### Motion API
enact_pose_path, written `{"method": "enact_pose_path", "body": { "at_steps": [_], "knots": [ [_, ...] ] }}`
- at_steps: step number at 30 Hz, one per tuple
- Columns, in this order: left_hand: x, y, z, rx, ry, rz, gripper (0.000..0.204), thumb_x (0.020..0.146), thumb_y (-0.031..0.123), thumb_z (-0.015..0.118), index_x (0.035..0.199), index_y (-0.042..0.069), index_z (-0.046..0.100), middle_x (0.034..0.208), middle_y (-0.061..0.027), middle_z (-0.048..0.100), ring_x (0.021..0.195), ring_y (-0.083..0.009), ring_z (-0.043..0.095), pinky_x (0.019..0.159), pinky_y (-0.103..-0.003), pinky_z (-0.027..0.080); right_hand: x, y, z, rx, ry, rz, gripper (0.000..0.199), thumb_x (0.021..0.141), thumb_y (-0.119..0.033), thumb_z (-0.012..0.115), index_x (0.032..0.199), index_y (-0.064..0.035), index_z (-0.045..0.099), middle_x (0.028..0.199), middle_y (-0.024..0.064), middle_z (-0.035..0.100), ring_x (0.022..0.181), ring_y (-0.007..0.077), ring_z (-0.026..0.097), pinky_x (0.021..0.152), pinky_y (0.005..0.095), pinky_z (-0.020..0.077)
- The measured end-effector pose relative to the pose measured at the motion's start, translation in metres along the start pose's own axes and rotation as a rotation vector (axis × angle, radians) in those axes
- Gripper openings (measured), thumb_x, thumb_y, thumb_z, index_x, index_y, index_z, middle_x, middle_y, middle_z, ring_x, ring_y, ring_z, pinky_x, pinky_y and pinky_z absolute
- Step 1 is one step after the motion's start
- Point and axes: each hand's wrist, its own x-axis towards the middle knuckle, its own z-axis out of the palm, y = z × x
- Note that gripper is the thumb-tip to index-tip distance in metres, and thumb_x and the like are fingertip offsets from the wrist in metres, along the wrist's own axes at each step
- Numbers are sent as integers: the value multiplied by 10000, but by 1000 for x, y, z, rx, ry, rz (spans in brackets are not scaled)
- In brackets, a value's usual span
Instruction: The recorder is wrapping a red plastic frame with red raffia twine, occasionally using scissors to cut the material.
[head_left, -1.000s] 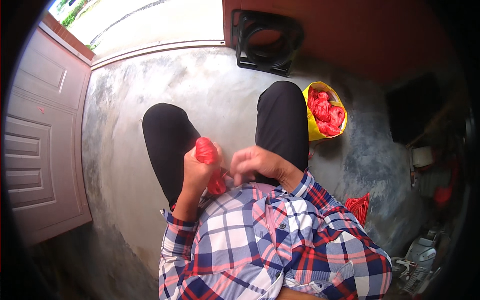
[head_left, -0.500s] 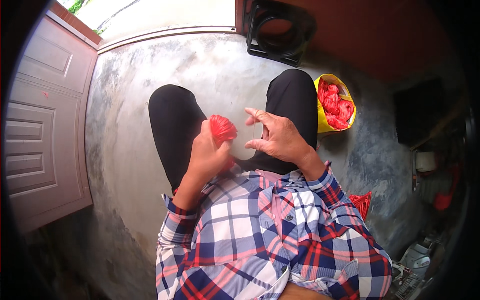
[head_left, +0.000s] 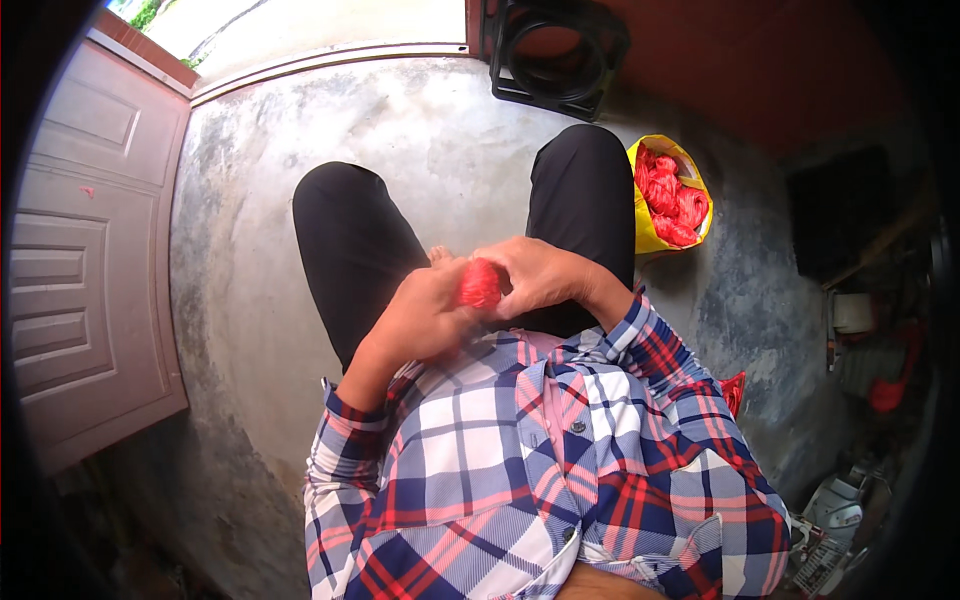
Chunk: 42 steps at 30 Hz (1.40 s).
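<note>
Both hands are in front of my body, roughly between the knees, close together with the red bundle between them. Left grip: closed around the bundle, holding it from its left side. The rounded, ridged end of the bundle protrudes from this grip and faces up toward the camera; the rest is hidden by the hand, so its full length cannot be read.

Right grip: curled, to the right of the bundle, with the fingers reaching across its far side toward the left hand and the thumb near its lower right edge. A small dark gap shows between the bundle's end and the right palm. Whether the right fingers pinch anything or only rest there, I cannot tell. The outlines of the left hand are slightly blurred.

Surroundings: black trousers cover both legs, one on each side of the hands. The yellow bag stands on the grey floor just right of my right knee, top open, with several red hanks inside. Another red piece shows beside my right sleeve, partly hidden by it.
</note>
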Motion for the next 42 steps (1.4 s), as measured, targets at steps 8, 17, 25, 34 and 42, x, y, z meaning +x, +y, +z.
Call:
{"method": "enact_pose_path", "body": {
  "at_steps": [8,17,25,34,42],
  "knots": [
    [5,-23,4,-801,319,-42,212,812,73,590,1006,-8,613,822,-33,620,694,-86,575,624,-235,475,-23,7,17,883,121,368,256,931,-242,619,799,-24,636,790,60,663,660,61,578,578,218,455],
    [7,-28,9,-964,464,-136,179,848,68,591,1013,-3,592,796,-25,604,656,-82,564,599,-225,462,-21,-3,43,731,507,17,198,921,-199,636,803,-42,607,844,67,683,749,112,620,702,218,473],
    [-1,7,7,-531,136,66,254,765,69,608,1006,-11,596,790,-18,577,678,-81,547,640,-219,440,3,17,28,1412,482,378,255,936,-168,620,733,-112,477,566,-85,399,417,11,291,372,197,193],
    [16,-6,11,-81,325,-90,208,727,138,603,862,-21,589,671,-147,599,570,-197,592,555,-348,475,1,-28,28,-253,667,-139,128,856,-104,668,892,-3,598,632,78,636,595,93,631,527,269,471],
    [17,-15,8,-1059,385,-209,201,808,70,554,973,-16,629,825,-15,610,723,-77,552,649,-218,442,-13,-1,32,684,351,145,151,853,-157,694,873,-17,640,771,45,652,733,142,636,691,273,498]
  ]
}}
